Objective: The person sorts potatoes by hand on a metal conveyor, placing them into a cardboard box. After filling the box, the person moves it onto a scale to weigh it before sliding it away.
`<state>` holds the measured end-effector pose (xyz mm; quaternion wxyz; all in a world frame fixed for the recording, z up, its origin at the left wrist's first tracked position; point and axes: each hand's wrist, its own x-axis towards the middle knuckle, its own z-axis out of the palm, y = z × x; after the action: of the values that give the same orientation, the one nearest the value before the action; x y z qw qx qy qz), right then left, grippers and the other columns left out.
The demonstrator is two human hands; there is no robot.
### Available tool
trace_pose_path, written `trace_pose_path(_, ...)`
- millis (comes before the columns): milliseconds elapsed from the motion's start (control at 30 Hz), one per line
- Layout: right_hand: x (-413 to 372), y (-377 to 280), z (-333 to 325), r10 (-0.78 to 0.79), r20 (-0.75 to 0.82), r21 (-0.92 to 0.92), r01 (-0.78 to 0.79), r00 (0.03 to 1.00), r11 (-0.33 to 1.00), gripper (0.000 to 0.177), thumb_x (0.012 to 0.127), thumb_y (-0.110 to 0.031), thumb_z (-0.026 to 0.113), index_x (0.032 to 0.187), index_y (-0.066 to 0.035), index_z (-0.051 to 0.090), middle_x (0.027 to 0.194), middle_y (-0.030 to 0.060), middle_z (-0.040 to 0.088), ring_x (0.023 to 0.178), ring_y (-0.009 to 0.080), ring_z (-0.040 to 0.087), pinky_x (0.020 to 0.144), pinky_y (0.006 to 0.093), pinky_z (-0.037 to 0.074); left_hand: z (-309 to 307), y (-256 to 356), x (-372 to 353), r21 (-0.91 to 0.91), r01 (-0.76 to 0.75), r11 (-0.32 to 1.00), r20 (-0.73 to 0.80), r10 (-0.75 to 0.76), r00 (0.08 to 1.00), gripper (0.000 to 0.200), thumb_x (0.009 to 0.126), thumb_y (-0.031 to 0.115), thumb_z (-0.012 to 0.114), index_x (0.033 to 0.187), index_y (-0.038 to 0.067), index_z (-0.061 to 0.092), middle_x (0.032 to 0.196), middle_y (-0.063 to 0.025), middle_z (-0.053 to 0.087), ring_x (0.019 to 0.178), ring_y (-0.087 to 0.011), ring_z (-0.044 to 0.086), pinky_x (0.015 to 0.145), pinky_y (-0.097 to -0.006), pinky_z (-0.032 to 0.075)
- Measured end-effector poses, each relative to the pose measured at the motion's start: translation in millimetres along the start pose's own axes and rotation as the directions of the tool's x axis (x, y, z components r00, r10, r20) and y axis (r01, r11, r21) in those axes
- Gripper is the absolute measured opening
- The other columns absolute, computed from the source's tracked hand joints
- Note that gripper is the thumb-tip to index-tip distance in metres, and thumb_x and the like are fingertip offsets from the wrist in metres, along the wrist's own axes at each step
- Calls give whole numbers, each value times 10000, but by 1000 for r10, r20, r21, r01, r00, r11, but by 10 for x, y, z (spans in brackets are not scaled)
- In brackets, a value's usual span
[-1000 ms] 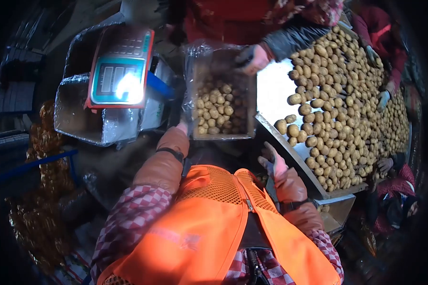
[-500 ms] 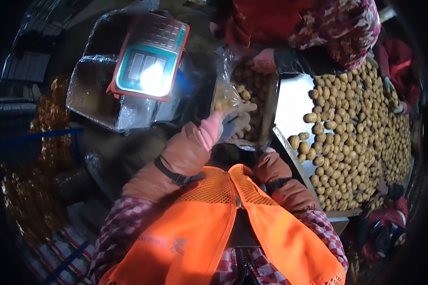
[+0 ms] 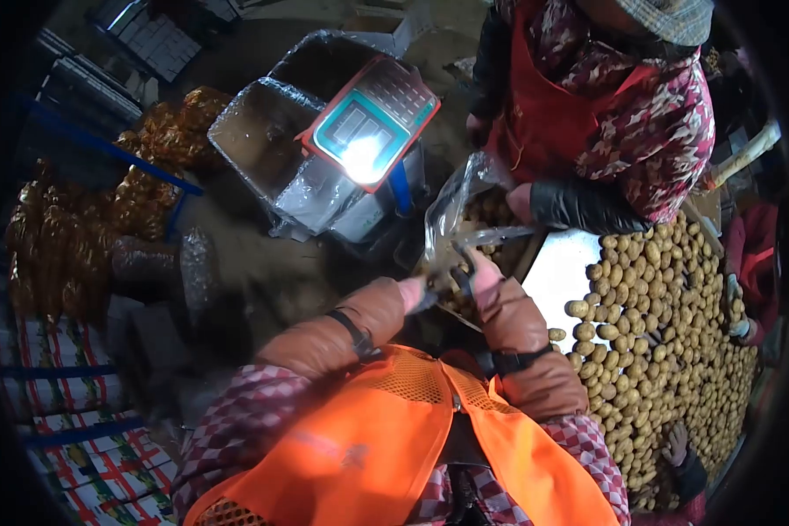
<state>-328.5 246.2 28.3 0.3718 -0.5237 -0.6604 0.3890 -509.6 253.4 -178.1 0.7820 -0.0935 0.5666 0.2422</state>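
In front of me stands a box of potatoes (image 3: 489, 210) with a clear plastic liner (image 3: 451, 206) rising loosely from its far left side. My left hand (image 3: 419, 294), gloved and blurred, is low at the box's near left side; its fingers are partly hidden. Beside it, my right hand (image 3: 482, 272) is at the near rim, its dark-gloved fingers closed on the liner's near edge. Across the box, another person's hand (image 3: 521, 203) reaches to its far right side.
A lit weighing scale (image 3: 375, 123) stands left of the box, beside plastic-wrapped cartons (image 3: 259, 140). To the right, a sorting table (image 3: 565, 267) carries many potatoes (image 3: 649, 307), with other people's hands around it. Filled orange net bags (image 3: 61, 254) and printed cartons (image 3: 70, 403) lie left.
My left hand has withdrawn from over the potatoes toward the near left side. My right hand has come up to the liner, which now spreads across the box. The view has shifted.
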Motion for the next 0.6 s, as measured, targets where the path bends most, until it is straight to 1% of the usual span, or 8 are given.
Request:
trace_pose_path(67,-263,12,-263,221,127,21,-225,967,974,430,904,-18,646,1329,-22,588,1223,110,671,1072,166,620,949,303,481,91,-103,-182,220,2,976,59,-15,998,413,939,501,621,1088,122,688,981,-79,722,678,-201,628,618,-377,538)
trace_pose_path(100,-411,130,-335,280,144,387,-315,949,867,430,924,19,602,1352,8,560,1242,124,660,1103,200,619,965,305,474,158,-135,-296,363,-32,931,80,3,997,415,939,504,618,1086,123,688,974,-78,723,675,-200,628,618,-376,537)
trace_pose_path(200,-898,241,-717,115,-153,286,-68,981,956,471,955,76,548,1419,9,501,1249,153,646,1153,223,606,1007,322,459,356,-132,-641,718,-153,679,143,72,987,418,940,512,612,1079,125,690,951,-73,724,668,-198,629,616,-372,536)
trace_pose_path(267,-1215,233,-937,183,-404,151,-132,896,980,408,1010,-121,526,1402,-4,529,1249,120,653,1069,224,651,939,319,500,490,-81,-819,846,-206,492,175,107,979,421,940,518,607,1074,127,692,936,-70,725,663,-197,629,615,-370,534)
trace_pose_path(300,-1390,399,-1092,308,-431,374,-143,848,916,399,1016,-83,494,1409,-33,534,1297,110,622,1082,217,641,885,287,504,507,-37,-897,872,-214,440,177,124,976,423,941,520,605,1072,128,692,928,-68,726,661,-196,629,615,-369,534)
trace_pose_path(333,-1571,469,-1200,332,-461,398,-143,823,906,403,1002,-44,504,1404,-34,536,1287,104,620,1067,199,630,877,278,500,508,20,-947,895,-222,388,177,149,973,424,941,523,603,1069,129,693,921,-66,726,658,-195,630,614,-367,533)
trace_pose_path(433,-2056,657,-1299,299,-529,253,-189,794,949,438,961,71,534,1386,-35,542,1257,89,615,1019,147,595,854,254,489,308,235,-1044,937,-178,300,114,219,969,429,942,531,596,1063,132,695,898,-62,728,651,-193,630,613,-364,531)
trace_pose_path(600,-2374,864,-1282,203,-550,-1,-244,810,970,374,963,50,556,1324,-43,578,1157,83,641,990,164,614,881,297,501,10,360,-1411,957,-69,283,-31,333,942,441,944,547,581,1049,134,697,850,-49,728,630,-191,627,603,-361,523)
